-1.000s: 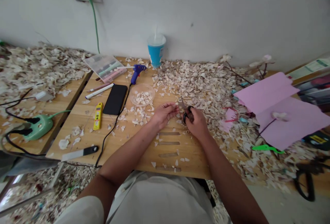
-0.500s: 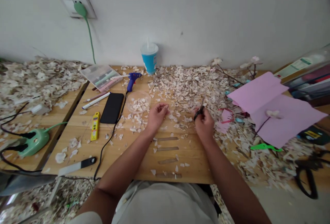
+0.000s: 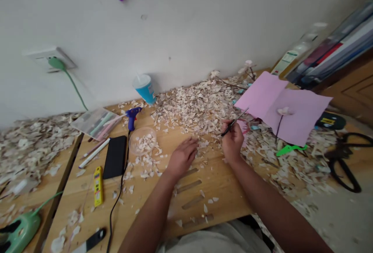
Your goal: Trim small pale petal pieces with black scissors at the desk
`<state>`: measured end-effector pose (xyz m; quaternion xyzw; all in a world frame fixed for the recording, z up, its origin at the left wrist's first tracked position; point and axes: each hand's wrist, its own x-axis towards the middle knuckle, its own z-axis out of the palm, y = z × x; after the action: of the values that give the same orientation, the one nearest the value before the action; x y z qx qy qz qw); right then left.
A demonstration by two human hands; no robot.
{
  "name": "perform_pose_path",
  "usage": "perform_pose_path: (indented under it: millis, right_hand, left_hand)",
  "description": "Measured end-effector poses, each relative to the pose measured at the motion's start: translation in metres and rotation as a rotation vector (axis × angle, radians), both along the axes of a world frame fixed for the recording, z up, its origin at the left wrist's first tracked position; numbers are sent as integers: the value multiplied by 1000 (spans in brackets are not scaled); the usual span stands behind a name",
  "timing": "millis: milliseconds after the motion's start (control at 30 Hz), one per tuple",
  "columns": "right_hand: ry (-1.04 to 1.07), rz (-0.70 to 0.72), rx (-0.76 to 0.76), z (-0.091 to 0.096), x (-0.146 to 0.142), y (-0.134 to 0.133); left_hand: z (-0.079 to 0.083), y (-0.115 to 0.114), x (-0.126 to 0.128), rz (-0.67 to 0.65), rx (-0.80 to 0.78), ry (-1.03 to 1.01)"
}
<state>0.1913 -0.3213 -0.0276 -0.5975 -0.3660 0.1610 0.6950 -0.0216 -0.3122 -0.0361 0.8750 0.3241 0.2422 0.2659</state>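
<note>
My right hand (image 3: 232,141) is closed round small black-handled scissors (image 3: 234,121), whose blades point up and to the right towards the pink paper (image 3: 294,115). My left hand (image 3: 183,158) rests palm down on the wooden table (image 3: 145,202), fingers loosely curled over pale scraps; I cannot see whether it holds one. A wide heap of pale shell-like scraps (image 3: 198,107) lies just beyond both hands. A clear bowl (image 3: 142,142) with several scraps in it stands to the left of my left hand.
A black phone (image 3: 115,162), yellow cutter (image 3: 98,185), white pen (image 3: 94,152), blue glue gun (image 3: 132,116), blue cup (image 3: 144,88) and clear box (image 3: 97,123) lie at left. A green power strip (image 3: 17,229) sits lower left. Large black scissors (image 3: 344,159) and a green clip (image 3: 288,150) lie right.
The view has swung to the right and tilted. My hands have drawn apart: the right lifted the scissors towards the pink paper, while the left lowered flat onto the table.
</note>
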Motion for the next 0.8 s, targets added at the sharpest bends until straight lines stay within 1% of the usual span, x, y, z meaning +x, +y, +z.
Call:
perform_pose_path:
  millis: [67, 133, 267, 367, 467, 500, 533, 567, 600, 667, 733, 800]
  right_hand:
    - [35, -28, 19, 0, 1, 3]
    - [76, -14, 31, -1, 2, 6]
    - [121, 27, 37, -5, 5, 11]
    - [152, 28, 31, -9, 9, 14]
    - [172, 32, 29, -10, 11, 16]
    - [176, 35, 30, -10, 11, 17]
    - [181, 37, 32, -10, 11, 18]
    - [190, 39, 34, -10, 12, 18]
    - [203, 40, 35, -9, 12, 19]
    - [223, 45, 37, -8, 12, 21]
    - [223, 40, 43, -8, 13, 22]
    - [213, 39, 49, -9, 13, 23]
  left_hand:
    - [1, 0, 1, -1, -4, -36]
    - [4, 1, 1, -7, 1, -14]
    - [14, 3, 1, -29, 31, 234]
    - [21, 1, 4, -125, 53, 384]
    - [24, -6, 12, -262, 89, 450]
    - [25, -9, 15, -287, 111, 466]
    - [25, -11, 19, -282, 139, 481]
    - [24, -13, 23, -245, 172, 493]
    - [24, -13, 28, -180, 205, 504]
    - [22, -8, 37, -21, 264, 521]
    - [22, 7, 48, 98, 299, 542]
    - [24, 29, 59, 167, 308, 574]
